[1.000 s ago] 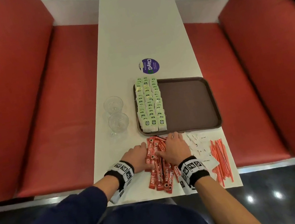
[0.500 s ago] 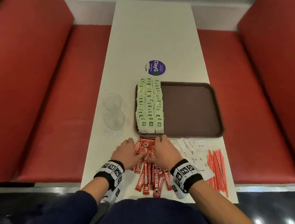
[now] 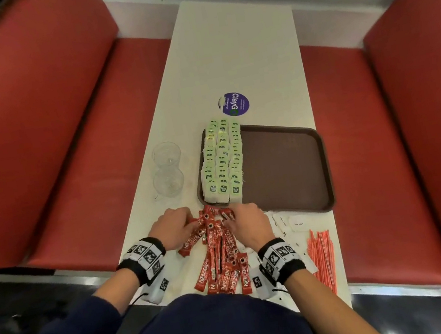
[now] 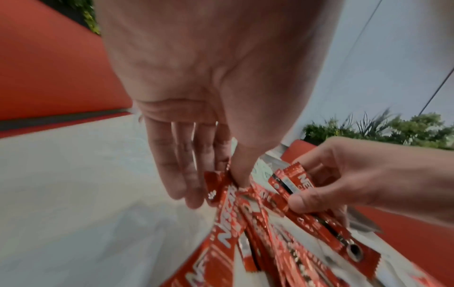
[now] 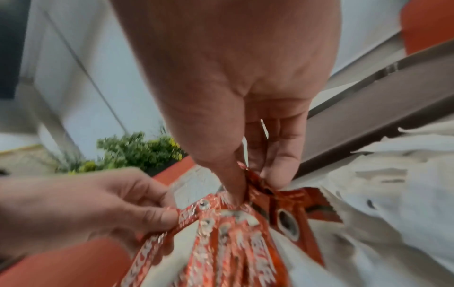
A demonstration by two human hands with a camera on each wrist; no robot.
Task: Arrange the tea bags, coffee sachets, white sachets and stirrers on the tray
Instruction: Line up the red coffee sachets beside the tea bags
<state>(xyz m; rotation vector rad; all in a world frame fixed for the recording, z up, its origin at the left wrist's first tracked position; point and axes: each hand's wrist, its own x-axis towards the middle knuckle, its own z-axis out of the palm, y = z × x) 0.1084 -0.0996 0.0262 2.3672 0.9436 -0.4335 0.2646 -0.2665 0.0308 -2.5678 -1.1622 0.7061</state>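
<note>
A pile of red coffee sachets (image 3: pixel 219 251) lies on the white table (image 3: pixel 238 56) near its front edge. My left hand (image 3: pixel 172 227) pinches the top ends of some coffee sachets (image 4: pixel 221 188) between thumb and fingers. My right hand (image 3: pixel 247 222) pinches other coffee sachets (image 5: pixel 258 188) at the pile's far end. Behind the hands stands the brown tray (image 3: pixel 286 167), with rows of green tea bags (image 3: pixel 222 160) along its left side. White sachets (image 3: pixel 290 223) lie to the right of my right hand. Orange stirrers (image 3: pixel 322 257) lie at the right front.
Two clear glasses (image 3: pixel 168 169) stand left of the tray. A round purple sticker (image 3: pixel 233 103) is on the table beyond the tray. Red bench seats (image 3: pixel 79 149) run along both sides of the table.
Both hands have gathered at the far end of the sachet pile and now pinch sachets. The head view has shifted to the left.
</note>
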